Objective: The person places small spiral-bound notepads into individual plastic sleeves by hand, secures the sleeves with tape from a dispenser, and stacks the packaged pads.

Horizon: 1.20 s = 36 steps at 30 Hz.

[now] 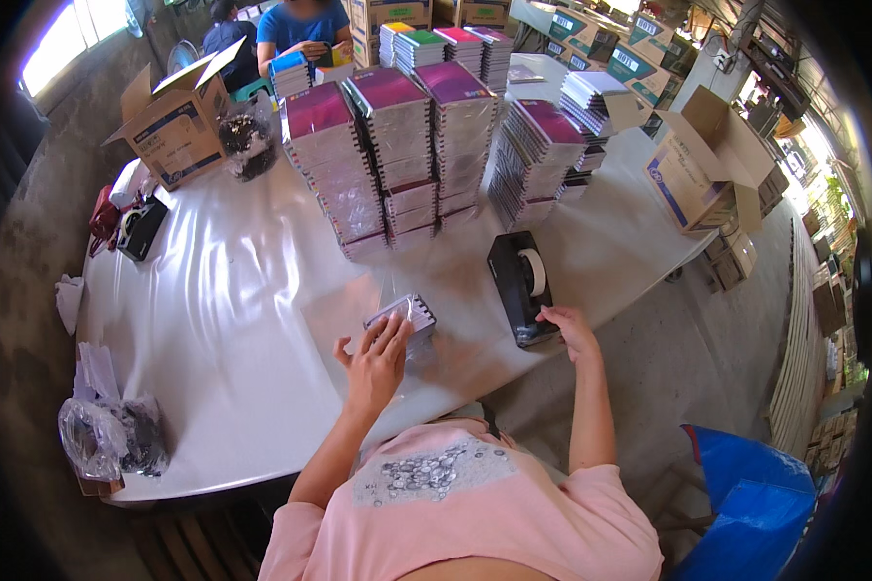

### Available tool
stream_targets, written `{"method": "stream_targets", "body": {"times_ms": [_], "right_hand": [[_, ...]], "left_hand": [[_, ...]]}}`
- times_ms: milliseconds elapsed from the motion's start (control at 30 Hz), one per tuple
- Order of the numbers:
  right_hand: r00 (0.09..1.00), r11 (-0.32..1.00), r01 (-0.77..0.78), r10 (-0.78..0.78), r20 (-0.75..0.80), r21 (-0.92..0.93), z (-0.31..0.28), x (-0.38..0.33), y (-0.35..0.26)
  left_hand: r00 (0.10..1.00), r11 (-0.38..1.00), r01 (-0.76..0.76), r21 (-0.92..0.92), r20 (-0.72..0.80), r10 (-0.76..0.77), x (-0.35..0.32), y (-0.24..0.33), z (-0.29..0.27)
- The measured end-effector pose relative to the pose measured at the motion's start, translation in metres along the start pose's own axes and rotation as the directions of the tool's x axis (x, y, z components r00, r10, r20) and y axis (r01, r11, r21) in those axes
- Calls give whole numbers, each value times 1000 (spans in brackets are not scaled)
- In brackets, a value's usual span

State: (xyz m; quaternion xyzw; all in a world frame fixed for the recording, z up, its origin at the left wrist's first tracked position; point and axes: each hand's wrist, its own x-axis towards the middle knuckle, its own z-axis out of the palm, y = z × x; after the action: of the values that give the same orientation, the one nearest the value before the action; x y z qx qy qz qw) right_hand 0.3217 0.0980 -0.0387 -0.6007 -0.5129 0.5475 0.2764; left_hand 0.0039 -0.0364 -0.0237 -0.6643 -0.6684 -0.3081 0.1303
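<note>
A small bundle of spiral-bound notebooks (pixel 420 316) lies near the table's front edge, partly covered by clear plastic film. My left hand (pixel 376 358) rests on its near side, fingers stretched out over the film. Beneath and around the bundle spreads a flat sheet of clear plastic (pixel 331 320). To the right stands a black tape dispenser (pixel 512 290) holding a roll of pale tape (pixel 532 272). My right hand (pixel 574 333) is at the dispenser's near end, thumb and fingers closed together; any tape between them is too small to make out.
Tall stacks of purple-covered notebooks (pixel 388 145) rise behind the bundle. Open cartons stand at left (pixel 176 145) and right (pixel 688 179). Another dispenser (pixel 142 229) sits far left, crumpled plastic (pixel 111 436) near left. A person (pixel 303 39) works across the table (pixel 223 387).
</note>
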Motion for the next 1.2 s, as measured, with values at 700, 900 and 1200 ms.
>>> {"method": "stream_targets", "body": {"times_ms": [700,900,1200], "right_hand": [[722,679,9,-512,-465,-734,15,-76,14],[766,789,586,-614,-190,-184,99,-76,-39],[943,925,138,-232,238,354,202,-67,-76]], "left_hand": [[999,999,-33,-16,11,34,-6,-7,0],[995,986,-6,-165,-101,-11,-11,-8,15],[990,964,23,-265,-129,-59,-16,-12,19]]}}
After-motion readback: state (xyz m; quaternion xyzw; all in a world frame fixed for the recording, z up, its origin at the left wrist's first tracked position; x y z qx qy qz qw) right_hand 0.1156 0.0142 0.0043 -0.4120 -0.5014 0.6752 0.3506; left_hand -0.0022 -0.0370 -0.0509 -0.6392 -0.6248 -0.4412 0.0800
